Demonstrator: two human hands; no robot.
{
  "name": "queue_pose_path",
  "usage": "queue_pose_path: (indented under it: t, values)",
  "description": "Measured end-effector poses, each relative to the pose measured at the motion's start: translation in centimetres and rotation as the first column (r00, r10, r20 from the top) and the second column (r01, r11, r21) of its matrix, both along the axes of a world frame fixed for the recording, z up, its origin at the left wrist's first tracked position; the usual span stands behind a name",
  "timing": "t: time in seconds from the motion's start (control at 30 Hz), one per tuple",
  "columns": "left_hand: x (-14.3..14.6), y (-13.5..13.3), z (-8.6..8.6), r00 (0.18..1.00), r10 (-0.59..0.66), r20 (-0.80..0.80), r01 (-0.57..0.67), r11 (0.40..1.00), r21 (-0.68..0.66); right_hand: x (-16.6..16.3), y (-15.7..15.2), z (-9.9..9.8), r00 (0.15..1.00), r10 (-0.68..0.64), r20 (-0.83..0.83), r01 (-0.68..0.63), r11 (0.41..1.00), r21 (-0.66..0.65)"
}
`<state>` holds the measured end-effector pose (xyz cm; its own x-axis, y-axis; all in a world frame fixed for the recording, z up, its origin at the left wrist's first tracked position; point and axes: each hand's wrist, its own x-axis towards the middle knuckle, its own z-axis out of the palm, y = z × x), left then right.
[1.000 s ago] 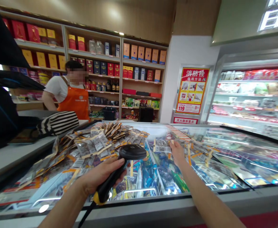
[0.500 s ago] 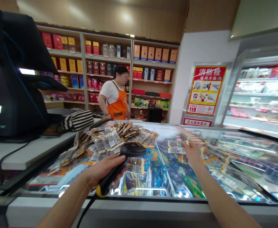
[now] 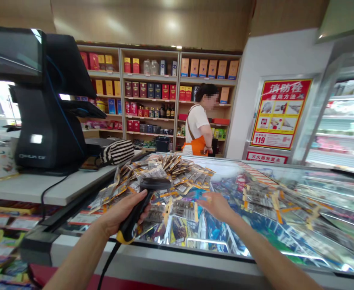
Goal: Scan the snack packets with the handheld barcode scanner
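My left hand [image 3: 128, 211] is wrapped round the handle of a black and yellow barcode scanner [image 3: 136, 217], its head pointing away over the glass top. A cord hangs down from the scanner's handle. My right hand [image 3: 216, 206] reaches leftward with fingers stretched out, apparently holding nothing. Its fingertips are beside a small clear packet [image 3: 183, 209] with orange edges; whether they touch it I cannot tell. Beyond the scanner lies a large heap of similar packets [image 3: 177, 171]. More packets [image 3: 260, 201] are spread on the glass to the right of my right hand.
Beneath the glass of the chest freezer [image 3: 153, 251] show colourful bags. On the left counter [image 3: 59, 189] stand a black checkout terminal [image 3: 48, 133] and a striped pouch [image 3: 118, 152]. A person in an orange apron [image 3: 198, 145] is behind the freezer, before shelves of boxes.
My right hand has let go of a packet on the right and moved left towards the heap. The view has shifted left. The person behind has walked right.
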<state>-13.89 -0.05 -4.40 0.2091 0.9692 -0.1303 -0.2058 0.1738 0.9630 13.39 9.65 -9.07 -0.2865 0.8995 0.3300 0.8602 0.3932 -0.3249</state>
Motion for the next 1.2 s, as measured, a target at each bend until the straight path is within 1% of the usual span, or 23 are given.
queue_pose_path:
  t: [0.1,0.17,0.23,0.3,0.37,0.4,0.47,0.53,0.57,0.63,0.67,0.73,0.8,0.87,0.97,1.1,1.17,1.2]
  values:
    - [-0.7,-0.1,-0.4,1.0,0.025,0.007,-0.024,0.999,-0.031,-3.1,-0.9,-0.4,0.996,0.034,0.087,-0.034,0.999,-0.002]
    - [-1.1,-0.3,-0.6,0.999,0.034,0.009,-0.033,0.999,-0.038,-3.7,-0.8,-0.3,0.994,0.04,0.098,-0.038,0.999,-0.022]
    - [-1.4,-0.3,-0.6,0.999,0.04,0.013,-0.039,0.998,-0.043,-3.4,-0.3,-0.1,0.998,0.057,0.034,-0.055,0.997,-0.055]
    - [-1.5,-0.3,-0.7,0.999,0.04,0.024,-0.039,0.998,-0.051,-2.5,0.4,-0.1,0.994,0.054,-0.1,-0.062,0.995,-0.077]
    - [-1.3,-0.2,-0.8,0.999,0.034,0.037,-0.032,0.998,-0.051,-1.4,1.3,-0.3,0.96,0.03,-0.279,-0.058,0.994,-0.093]
    - [-1.2,-0.1,-0.9,0.999,0.027,0.042,-0.025,0.999,-0.046,-0.9,1.7,-0.5,0.926,0.018,-0.376,-0.062,0.993,-0.104]
    - [-0.8,0.0,-1.0,0.999,0.01,0.049,-0.009,0.999,-0.032,0.1,2.6,-1.1,0.832,-0.002,-0.555,-0.085,0.988,-0.132]
    - [-0.4,0.1,-1.1,0.999,0.0,0.048,0.002,0.999,-0.036,0.7,3.3,-1.5,0.731,-0.032,-0.682,-0.088,0.986,-0.14]
    - [-0.2,0.2,-1.2,0.999,0.0,0.045,0.003,0.999,-0.047,1.0,3.6,-1.6,0.691,-0.039,-0.722,-0.075,0.989,-0.124]
    - [0.4,0.5,-1.3,0.999,0.015,0.051,-0.012,0.998,-0.058,1.3,4.1,-1.5,0.647,-0.026,-0.762,-0.024,0.998,-0.054]
    - [0.7,0.7,-1.3,0.998,0.03,0.064,-0.026,0.998,-0.051,1.5,4.3,-1.3,0.649,-0.011,-0.761,0.003,1.0,-0.012]
    - [1.4,1.2,-1.2,0.992,0.062,0.106,-0.06,0.998,-0.021,1.9,4.7,-1.0,0.682,-0.005,-0.731,0.051,0.998,0.041]
    - [2.3,1.7,-1.1,0.986,0.085,0.14,-0.085,0.996,-0.004,2.5,5.0,-0.8,0.71,-0.029,-0.704,0.08,0.996,0.041]
    - [3.2,2.2,-0.9,0.986,0.081,0.145,-0.08,0.997,-0.014,3.2,5.2,-0.9,0.693,-0.06,-0.719,0.099,0.995,0.012]
    - [4.5,2.4,-0.8,0.992,0.053,0.117,-0.05,0.998,-0.029,3.9,5.2,-1.1,0.602,-0.117,-0.79,0.128,0.991,-0.049]
    - [5.6,2.3,-1.3,0.996,0.01,0.092,-0.007,0.999,-0.034,3.8,5.0,-0.8,0.401,-0.182,-0.898,0.113,0.982,-0.149]
    - [6.0,2.2,-1.5,0.996,-0.026,0.087,0.029,0.999,-0.032,3.6,4.9,-0.5,0.31,-0.192,-0.931,0.109,0.98,-0.165]
    - [6.1,2.1,-1.5,0.996,-0.039,0.079,0.041,0.999,-0.031,3.5,4.9,-0.3,0.278,-0.188,-0.942,0.11,0.98,-0.164]
